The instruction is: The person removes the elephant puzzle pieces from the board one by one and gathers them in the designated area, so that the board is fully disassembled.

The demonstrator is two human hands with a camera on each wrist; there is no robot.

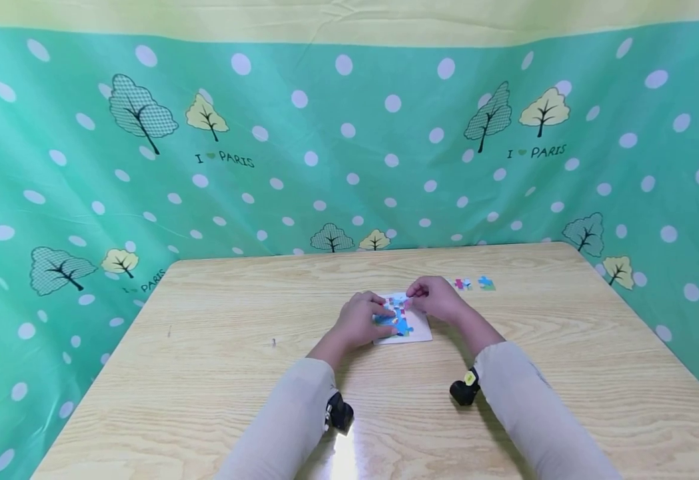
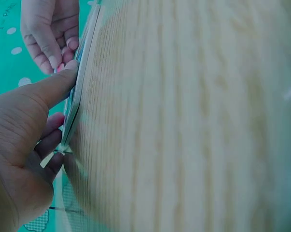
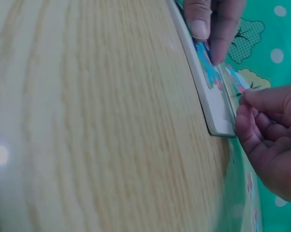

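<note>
A white puzzle board lies on the table, its left part covered by joined, mostly blue jigsaw pieces. My left hand rests over the board's left side, thumb and fingers spread across the pieces. In the left wrist view that thumb lies extended on the board. At the board's far right my right hand pinches a small pinkish puzzle piece between thumb and fingertips. The right wrist view shows this right hand beside the board's edge, its fingers curled. Part of the picture is hidden under the left hand.
Loose puzzle pieces lie beyond the right hand: a red-and-white group and a blue-green piece. The wooden table ends at a green dotted curtain. A small dark mark shows left of the board.
</note>
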